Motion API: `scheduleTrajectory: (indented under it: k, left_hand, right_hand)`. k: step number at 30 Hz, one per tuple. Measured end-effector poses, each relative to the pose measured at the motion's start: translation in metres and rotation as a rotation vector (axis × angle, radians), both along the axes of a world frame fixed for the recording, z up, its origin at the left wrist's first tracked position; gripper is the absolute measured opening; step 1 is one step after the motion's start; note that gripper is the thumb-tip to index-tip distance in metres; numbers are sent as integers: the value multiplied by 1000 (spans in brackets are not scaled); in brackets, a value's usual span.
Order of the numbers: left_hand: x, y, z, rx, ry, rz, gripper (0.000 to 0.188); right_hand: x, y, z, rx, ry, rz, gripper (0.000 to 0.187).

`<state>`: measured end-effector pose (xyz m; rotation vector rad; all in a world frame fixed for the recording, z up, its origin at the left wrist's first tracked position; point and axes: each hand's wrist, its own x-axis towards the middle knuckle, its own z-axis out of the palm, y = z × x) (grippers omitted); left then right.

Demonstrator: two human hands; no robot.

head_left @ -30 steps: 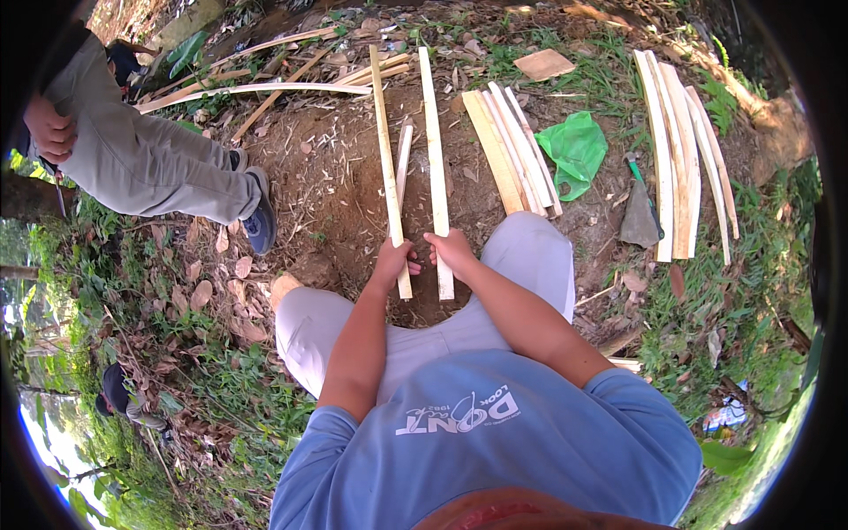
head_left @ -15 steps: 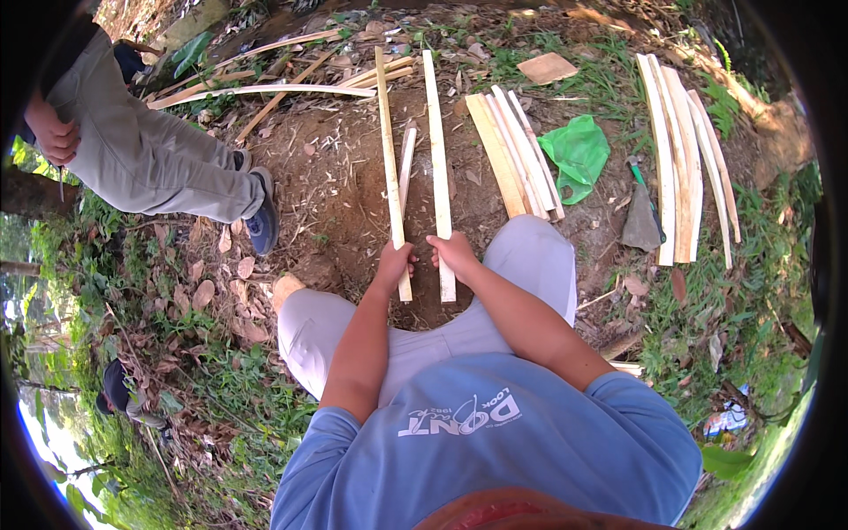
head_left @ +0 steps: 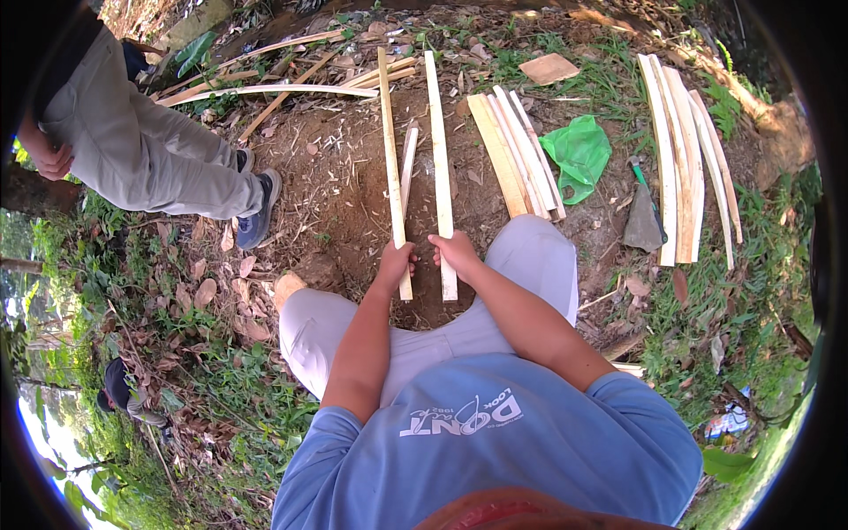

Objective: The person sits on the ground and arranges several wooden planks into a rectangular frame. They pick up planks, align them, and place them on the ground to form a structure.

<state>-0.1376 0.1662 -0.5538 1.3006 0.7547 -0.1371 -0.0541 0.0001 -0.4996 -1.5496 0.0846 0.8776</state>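
Fingers of left hand (head_left: 395, 265) clamped on left wooden strip (head_left: 391, 150), of right hand (head_left: 456, 254) on right wooden strip (head_left: 438, 150), upper centre of frame. Practically unchanged since moment ago: still only holding both apart.

The ground outdoors is bare brown soil (head_left: 344, 168), strewn with small chips and bits of twig. To the left, dry brown leaves (head_left: 252, 329) lie thickly over it, mixed with low green plants (head_left: 238, 384). Grass (head_left: 680, 340) covers much of the right side, with a fern (head_left: 723, 106) farther up, near a thick brown root or trunk (head_left: 782, 128) that catches patches of sun. A dark tree trunk (head_left: 35, 192) crosses the left edge. Daylight falls on the clearing, and bright white sky (head_left: 44, 442) shows through foliage at the lower left.
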Motion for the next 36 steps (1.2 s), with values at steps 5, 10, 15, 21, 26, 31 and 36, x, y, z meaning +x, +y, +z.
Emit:
scheduleTrajectory:
  k: [5, 10, 15, 21, 26, 31, 36]
  left_hand:
    - [1, -3, 3, 0, 15, 13, 18]
    - [0, -2, 2, 6, 18, 16, 19]
    - [0, -3, 0, -4, 29, 25, 19]
    - [2, -2, -1, -22, 28, 15, 19]
    - [3, -3, -1, -26, 30, 26, 18]
    - [0, 0, -2, -44, 26, 29, 18]
    - [3, -6, 5, -21, 23, 49, 18]
  right_hand:
    - [1, -2, -2, 10, 2, -4, 26]
    - [0, -1, 1, -2, 4, -10, 27]
    - [0, -1, 2, -13, -5, -7, 26]
    - [0, 0, -3, -32, 1, -21, 25]
    - [2, 1, -6, -41, 5, -24, 24]
    - [-2, 6, -8, -18, 10, -43, 23]
    - [0, 3, -6, -14, 11, -23, 20]
